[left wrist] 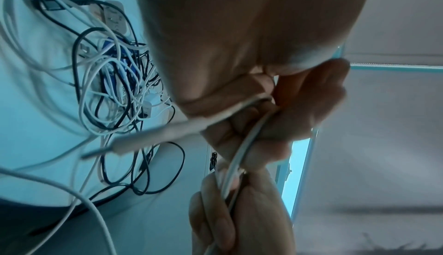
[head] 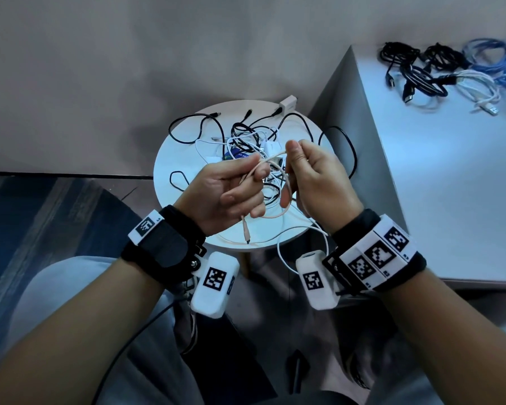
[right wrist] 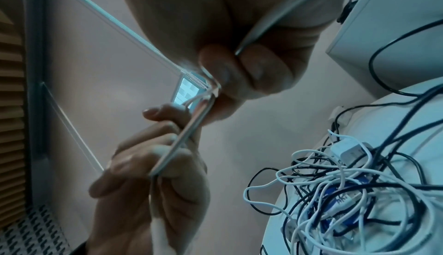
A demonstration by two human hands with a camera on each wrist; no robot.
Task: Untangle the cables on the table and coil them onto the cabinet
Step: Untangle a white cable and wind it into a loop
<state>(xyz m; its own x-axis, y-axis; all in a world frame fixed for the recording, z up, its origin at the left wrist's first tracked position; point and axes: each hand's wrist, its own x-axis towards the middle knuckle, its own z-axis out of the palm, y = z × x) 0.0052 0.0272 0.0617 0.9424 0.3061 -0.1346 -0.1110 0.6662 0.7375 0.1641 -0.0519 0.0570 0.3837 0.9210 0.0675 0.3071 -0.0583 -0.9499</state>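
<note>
Pale pink cable (head: 270,200) pinched by left hand (head: 231,190) and right hand (head: 313,173) above the tabletop (head: 170,159), apparently looped between them for coiling, clear of the tangle (head: 254,144) beyond the fingers.

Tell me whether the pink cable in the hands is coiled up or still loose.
Partly coiled: the pink cable forms loops between the left hand and right hand, but its plug end dangles free below.

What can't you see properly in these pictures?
- Head view: where the pink cable runs inside the left hand and right hand; fingers cover it.
- Head view: blue cables on the cabinet, cut off by the edge.
- Left wrist view: the cable's plug, blurred.
</note>
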